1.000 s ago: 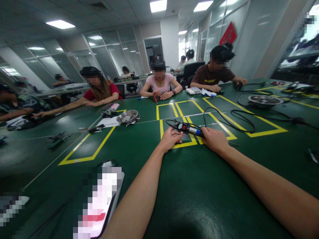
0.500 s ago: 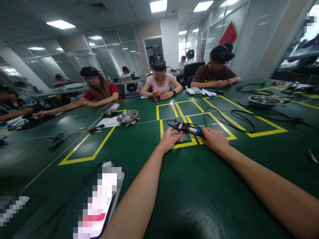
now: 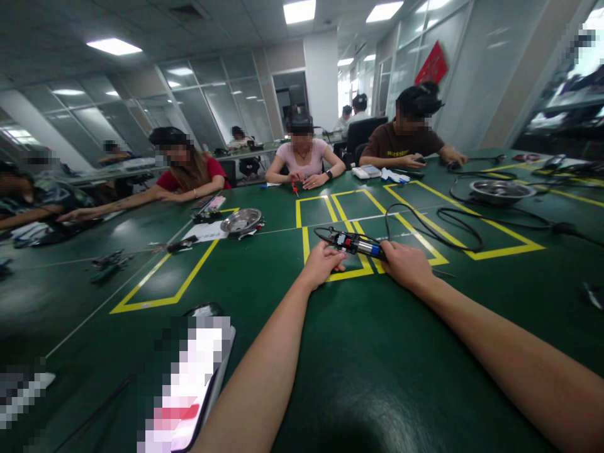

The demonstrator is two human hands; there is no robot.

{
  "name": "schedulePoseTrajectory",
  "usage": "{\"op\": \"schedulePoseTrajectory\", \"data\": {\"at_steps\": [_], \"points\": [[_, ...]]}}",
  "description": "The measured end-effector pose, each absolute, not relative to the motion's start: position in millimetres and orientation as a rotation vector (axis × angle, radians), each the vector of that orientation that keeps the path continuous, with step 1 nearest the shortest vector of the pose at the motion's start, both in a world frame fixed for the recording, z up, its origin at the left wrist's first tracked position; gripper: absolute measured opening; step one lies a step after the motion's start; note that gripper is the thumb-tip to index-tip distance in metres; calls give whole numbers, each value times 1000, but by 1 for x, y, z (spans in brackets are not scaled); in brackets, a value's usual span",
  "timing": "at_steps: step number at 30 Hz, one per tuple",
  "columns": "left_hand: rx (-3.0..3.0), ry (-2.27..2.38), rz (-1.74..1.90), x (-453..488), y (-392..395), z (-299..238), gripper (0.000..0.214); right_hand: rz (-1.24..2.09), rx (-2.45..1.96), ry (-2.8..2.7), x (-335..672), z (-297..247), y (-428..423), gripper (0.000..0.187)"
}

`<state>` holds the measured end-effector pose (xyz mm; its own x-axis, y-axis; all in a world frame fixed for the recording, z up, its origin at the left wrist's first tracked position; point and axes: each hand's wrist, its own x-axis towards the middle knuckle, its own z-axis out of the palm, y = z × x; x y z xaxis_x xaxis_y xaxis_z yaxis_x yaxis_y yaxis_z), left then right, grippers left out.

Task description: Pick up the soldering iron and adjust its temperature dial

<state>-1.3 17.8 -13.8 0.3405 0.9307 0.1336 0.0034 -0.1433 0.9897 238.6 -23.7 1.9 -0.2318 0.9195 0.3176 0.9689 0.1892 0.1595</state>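
Note:
Out over the green table, my right hand (image 3: 406, 261) is closed round the black rear end of an electric screwdriver (image 3: 367, 247), with a silver barrel and a blue band. Its front points left toward my left hand. My left hand (image 3: 324, 264) has its fingers closed under a small black part (image 3: 340, 238) with red and white bits, which meets the tool's tip. Exactly where the part ends and the tool begins is too small to tell. A thin black cable loops around the part.
On the table (image 3: 358, 365), yellow tape rectangles surround my hands. A black cord (image 3: 465, 242) winds to the right, by a metal bowl (image 3: 503, 192). Another metal bowl (image 3: 241, 221) stands left, and a phone (image 3: 198, 384) lies near my left forearm. Several people sit across the table.
My hands and the screwdriver stay almost where they were. Across the table at right, the person in the brown shirt has moved one hand outward to the right, with their hands now apart.

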Motion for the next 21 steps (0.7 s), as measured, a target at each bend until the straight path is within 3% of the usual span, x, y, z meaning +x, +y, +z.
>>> {"op": "schedulePoseTrajectory", "data": {"at_steps": [21], "points": [[1461, 924, 1078, -1, 19, -17, 43, -475, -1834, -2349, 233, 7, -29, 22]]}}
